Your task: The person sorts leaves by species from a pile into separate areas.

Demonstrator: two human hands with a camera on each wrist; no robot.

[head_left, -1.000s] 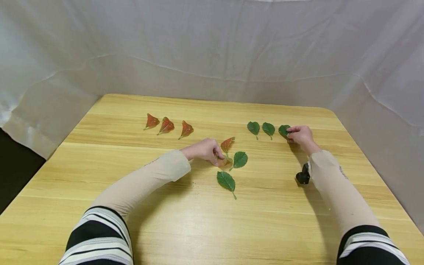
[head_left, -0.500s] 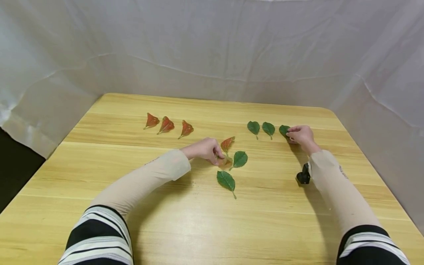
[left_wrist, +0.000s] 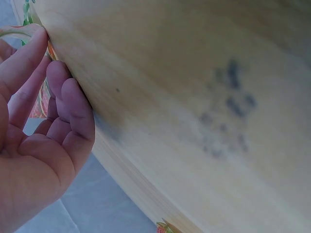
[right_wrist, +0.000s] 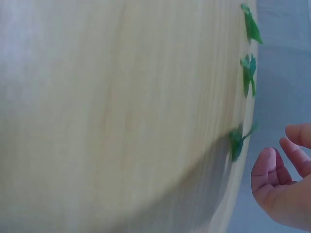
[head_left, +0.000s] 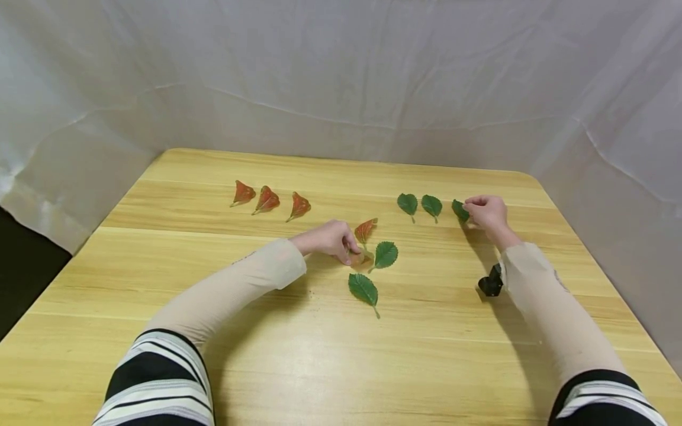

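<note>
In the head view, my left hand [head_left: 333,241] pinches an orange-red artificial leaf [head_left: 364,261] at the middle of the table, its thumb and fingertips covering part of it. One red leaf [head_left: 365,231] lies just behind it, a green leaf [head_left: 386,254] close to its right, and another green leaf [head_left: 363,289] in front. My right hand [head_left: 487,214] is at the right end of the green row, fingertips beside a green leaf [head_left: 459,210]. In the right wrist view, that leaf [right_wrist: 236,141] rests on the table with its stem raised, apart from the loosely bent fingers [right_wrist: 265,167].
Three red leaves [head_left: 267,200] form a row at the back left. Two more green leaves [head_left: 431,206] stand in line left of my right hand. A black device [head_left: 491,283] is at my right wrist. Pale curtains [head_left: 341,77] hang behind the wooden table [head_left: 426,367].
My right hand has let go of the rightmost green leaf and risen slightly away to the right; that leaf now lies a little turned. The left hand has stayed in place.
</note>
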